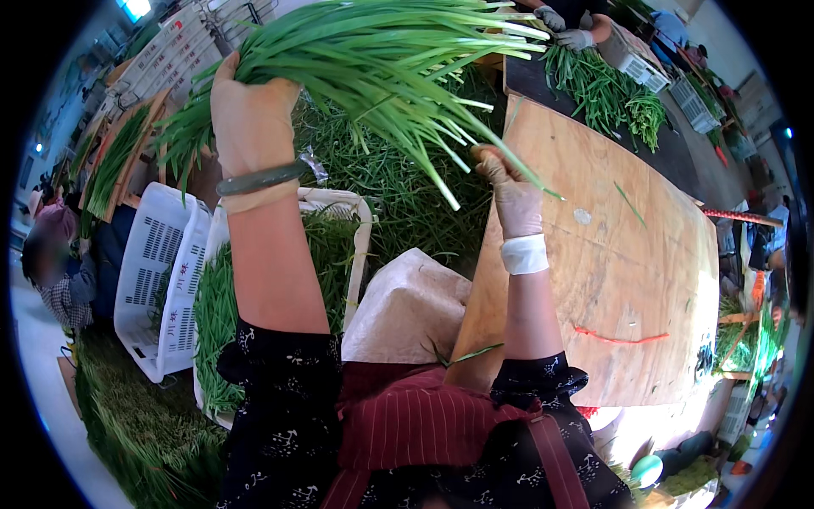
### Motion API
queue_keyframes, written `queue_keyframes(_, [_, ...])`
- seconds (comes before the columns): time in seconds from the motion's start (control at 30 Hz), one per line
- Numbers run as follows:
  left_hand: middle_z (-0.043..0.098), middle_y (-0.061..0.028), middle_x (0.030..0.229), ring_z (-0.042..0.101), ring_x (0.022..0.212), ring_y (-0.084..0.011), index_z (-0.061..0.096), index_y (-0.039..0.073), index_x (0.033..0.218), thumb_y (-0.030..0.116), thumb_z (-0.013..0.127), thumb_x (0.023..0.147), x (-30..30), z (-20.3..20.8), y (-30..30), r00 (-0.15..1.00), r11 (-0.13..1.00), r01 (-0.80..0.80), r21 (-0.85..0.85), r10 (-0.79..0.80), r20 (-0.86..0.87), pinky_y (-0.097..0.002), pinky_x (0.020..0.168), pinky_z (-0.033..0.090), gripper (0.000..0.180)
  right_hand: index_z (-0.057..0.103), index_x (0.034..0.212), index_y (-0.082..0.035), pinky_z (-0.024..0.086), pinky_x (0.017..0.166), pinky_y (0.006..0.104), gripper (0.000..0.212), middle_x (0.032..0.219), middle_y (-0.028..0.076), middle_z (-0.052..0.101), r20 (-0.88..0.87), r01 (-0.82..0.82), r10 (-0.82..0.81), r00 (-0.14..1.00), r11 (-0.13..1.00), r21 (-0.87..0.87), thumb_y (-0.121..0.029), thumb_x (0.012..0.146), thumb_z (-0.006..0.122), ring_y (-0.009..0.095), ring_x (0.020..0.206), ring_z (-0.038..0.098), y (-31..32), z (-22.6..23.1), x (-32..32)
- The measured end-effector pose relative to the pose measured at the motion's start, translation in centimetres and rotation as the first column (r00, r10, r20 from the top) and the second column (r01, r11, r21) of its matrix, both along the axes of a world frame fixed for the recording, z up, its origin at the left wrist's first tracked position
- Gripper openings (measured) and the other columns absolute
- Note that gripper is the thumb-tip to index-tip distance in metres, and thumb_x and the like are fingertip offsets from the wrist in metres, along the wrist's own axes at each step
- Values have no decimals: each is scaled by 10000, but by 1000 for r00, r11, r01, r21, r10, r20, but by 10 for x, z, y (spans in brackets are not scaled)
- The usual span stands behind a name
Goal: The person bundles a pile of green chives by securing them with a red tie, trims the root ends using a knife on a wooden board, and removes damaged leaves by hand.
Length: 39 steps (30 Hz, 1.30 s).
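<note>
A large bunch of garlic chives (356,64) is held up at the top of the view, its pale cut ends pointing right. My left hand (253,110), in a thin glove with a green bangle at the wrist, is closed round the leafy part. Near the lower stalk ends, my right hand (509,182), gloved with a white band at the wrist, has its fingers pinched on a single chive stalk that slants down across it. Beneath the bunch lies a heap of loose chives (407,204).
A wooden board table (610,254) stands at right with a red tie (623,339) on it. White plastic crates (153,280) and a chive-filled crate (360,246) are at left. A cloth-covered block (411,305) is before me. Another person's gloved hands (577,38) work at the far right.
</note>
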<state>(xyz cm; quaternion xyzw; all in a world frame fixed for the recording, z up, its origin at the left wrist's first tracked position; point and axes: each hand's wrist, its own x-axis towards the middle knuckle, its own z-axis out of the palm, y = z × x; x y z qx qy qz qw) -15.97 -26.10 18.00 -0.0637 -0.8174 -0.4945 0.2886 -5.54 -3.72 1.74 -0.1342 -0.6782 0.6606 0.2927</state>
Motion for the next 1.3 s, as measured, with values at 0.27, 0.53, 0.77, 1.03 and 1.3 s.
queue_keyframes(0.27, [587, -178, 996, 584, 848, -174, 377, -101, 1186, 91, 756, 630, -7, -27, -2, 998, 999, 25, 35, -27, 56, -234, 736, 471, 700, 668, 766, -79, 427, 738, 359, 206, 855, 69, 603, -408, 298, 8, 913, 670, 680, -155, 586, 732, 250, 815, 551, -39, 72, -18])
queue_keyframes(0.53, [466, -181, 1187, 512, 1020, -323, 404, -12, 1153, 170, 473, 860, -36, -50, -5, 886, 302, 235, 924, -457, -76, -491, 893, 421, 352, 637, 759, -58, 451, 646, 359, 199, 767, 93, 607, -306, 113, 177, 936, 669, 734, -93, 580, 715, 271, 727, 564, -46, 67, -10])
queue_keyframes(0.77, [504, -172, 1150, 517, 1029, -278, 365, -21, 1203, 80, 508, 844, -29, -41, -14, 862, 246, 251, 936, -497, -101, -399, 903, 431, 399, 624, 1004, -36, 465, 702, 244, 212, 875, 70, 624, 19, -49, 46, 999, 981, 190, -121, 811, 605, 130, 780, 577, -14, 61, 4])
queue_keyframes(1.03, [545, -160, 1119, 521, 1035, -291, 535, -6, 1046, 187, 538, 820, -24, -55, -27, 901, 226, 196, 954, -426, -84, -428, 933, 402, 297, 641, 946, -20, 475, 703, 361, 297, 808, 181, 623, 198, -276, 203, 959, 507, 817, -264, 777, 614, 255, 757, 615, 36, 45, 5])
queue_keyframes(1.3, [563, -140, 1082, 532, 1015, -284, 545, 7, 1045, 164, 553, 815, -47, -25, -46, 939, 224, 124, 967, -341, -41, -442, 868, 457, 278, 345, 1295, -65, 83, 1059, 485, 669, 1367, 193, 291, 478, 149, -805, 352, 552, 820, -500, 801, 464, 344, 1278, 246, 77, -65, -2])
